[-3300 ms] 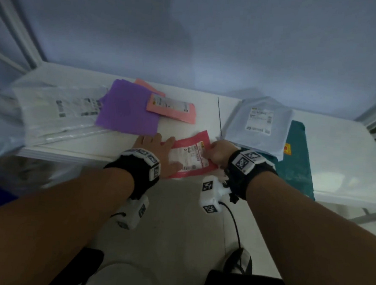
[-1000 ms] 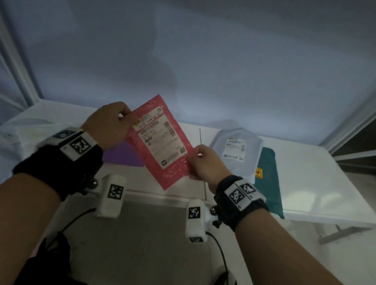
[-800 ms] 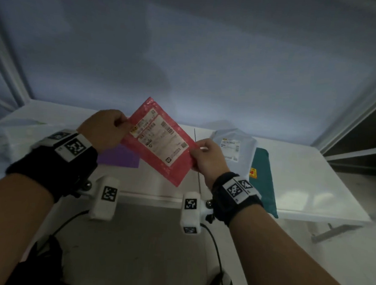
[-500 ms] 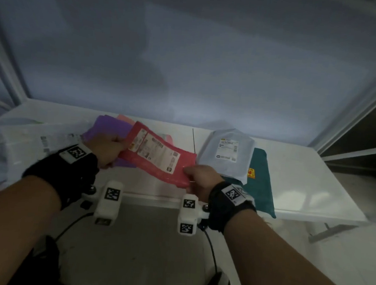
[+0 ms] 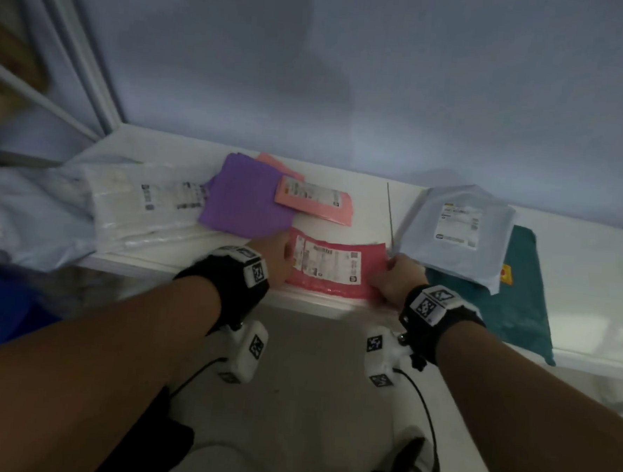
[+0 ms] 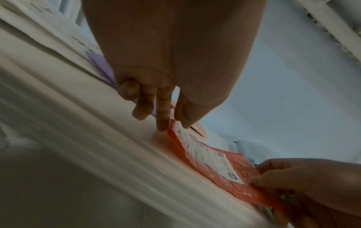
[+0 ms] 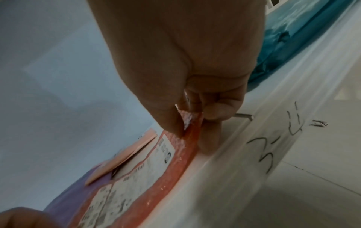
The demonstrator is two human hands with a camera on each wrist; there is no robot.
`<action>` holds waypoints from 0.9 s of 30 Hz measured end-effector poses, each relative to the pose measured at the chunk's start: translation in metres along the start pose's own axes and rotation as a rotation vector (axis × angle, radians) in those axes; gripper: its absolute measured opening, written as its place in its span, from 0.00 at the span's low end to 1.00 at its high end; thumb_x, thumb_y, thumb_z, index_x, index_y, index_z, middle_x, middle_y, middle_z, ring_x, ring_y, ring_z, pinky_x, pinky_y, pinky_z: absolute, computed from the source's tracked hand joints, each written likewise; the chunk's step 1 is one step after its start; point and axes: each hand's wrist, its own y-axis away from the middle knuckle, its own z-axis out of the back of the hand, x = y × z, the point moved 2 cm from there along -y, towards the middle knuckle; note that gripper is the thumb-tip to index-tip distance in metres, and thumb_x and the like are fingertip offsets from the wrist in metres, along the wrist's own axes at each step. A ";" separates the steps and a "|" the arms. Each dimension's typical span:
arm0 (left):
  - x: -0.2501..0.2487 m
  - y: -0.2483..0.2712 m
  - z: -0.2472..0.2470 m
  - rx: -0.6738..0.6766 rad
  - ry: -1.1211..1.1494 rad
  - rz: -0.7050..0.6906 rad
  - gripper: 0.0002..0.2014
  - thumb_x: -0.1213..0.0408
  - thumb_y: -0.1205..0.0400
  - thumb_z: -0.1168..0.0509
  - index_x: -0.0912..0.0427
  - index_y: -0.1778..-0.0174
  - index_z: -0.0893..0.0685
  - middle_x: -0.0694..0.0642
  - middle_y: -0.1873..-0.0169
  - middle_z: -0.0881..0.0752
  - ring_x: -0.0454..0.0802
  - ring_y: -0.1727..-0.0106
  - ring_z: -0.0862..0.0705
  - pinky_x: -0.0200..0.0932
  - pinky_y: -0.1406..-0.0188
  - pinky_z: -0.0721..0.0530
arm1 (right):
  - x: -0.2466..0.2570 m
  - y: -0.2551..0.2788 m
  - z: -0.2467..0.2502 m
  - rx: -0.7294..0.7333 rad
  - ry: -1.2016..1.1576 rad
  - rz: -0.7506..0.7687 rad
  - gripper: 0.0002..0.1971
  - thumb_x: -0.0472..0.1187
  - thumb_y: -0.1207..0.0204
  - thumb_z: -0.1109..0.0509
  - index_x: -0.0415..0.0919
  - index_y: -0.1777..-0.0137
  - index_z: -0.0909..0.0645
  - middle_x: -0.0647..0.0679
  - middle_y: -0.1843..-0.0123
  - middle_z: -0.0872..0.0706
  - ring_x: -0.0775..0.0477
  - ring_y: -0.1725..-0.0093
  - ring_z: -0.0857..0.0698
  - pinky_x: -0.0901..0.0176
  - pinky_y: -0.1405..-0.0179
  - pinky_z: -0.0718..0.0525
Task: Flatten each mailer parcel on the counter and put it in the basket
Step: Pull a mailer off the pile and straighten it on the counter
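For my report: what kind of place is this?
Probably a parcel-sorting or packing station: a plain white counter against a bare wall, strewn with labelled mailers such as the red mailer and grey mailer.

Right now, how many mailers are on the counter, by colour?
Red mailer: 1
Pink mailer: 1
Purple mailer: 1
White mailer: 1
Grey mailer: 1
Teal mailer: 1
Total: 6

no print on the mailer labels [image 5: 326,260] is sharp enough to read
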 end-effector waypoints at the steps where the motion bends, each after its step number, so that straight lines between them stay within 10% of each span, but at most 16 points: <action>1: 0.001 0.001 0.003 -0.003 -0.022 0.001 0.07 0.59 0.18 0.36 0.57 0.48 0.22 0.58 0.47 0.16 0.56 0.50 0.18 0.44 0.52 0.22 | -0.002 0.000 0.000 0.003 0.005 -0.020 0.12 0.46 0.20 0.33 0.37 0.47 0.20 0.44 0.51 0.12 0.42 0.53 0.12 0.50 0.50 0.12; 14: -0.024 -0.006 0.017 0.004 -0.248 -0.109 0.26 0.51 0.17 0.38 0.50 0.24 0.31 0.57 0.27 0.25 0.59 0.30 0.24 0.51 0.32 0.26 | 0.004 0.027 0.007 -0.161 0.347 0.307 0.17 0.50 0.20 0.37 0.43 0.35 0.24 0.41 0.36 0.22 0.36 0.37 0.22 0.43 0.37 0.21; 19: -0.031 -0.034 -0.027 0.030 -0.358 -0.193 0.29 0.47 0.15 0.46 0.44 0.17 0.43 0.55 0.15 0.47 0.63 0.16 0.48 0.57 0.19 0.44 | 0.007 0.009 -0.034 -0.123 0.406 0.472 0.27 0.54 0.17 0.44 0.45 0.21 0.34 0.41 0.19 0.33 0.36 0.19 0.38 0.40 0.20 0.35; 27: -0.026 -0.045 -0.077 -0.050 -0.442 -0.299 0.32 0.46 0.16 0.69 0.51 0.15 0.52 0.53 0.15 0.50 0.56 0.15 0.51 0.55 0.18 0.53 | 0.000 -0.017 -0.072 -0.068 0.472 0.549 0.29 0.55 0.13 0.57 0.51 0.13 0.49 0.44 0.11 0.51 0.42 0.13 0.53 0.45 0.14 0.56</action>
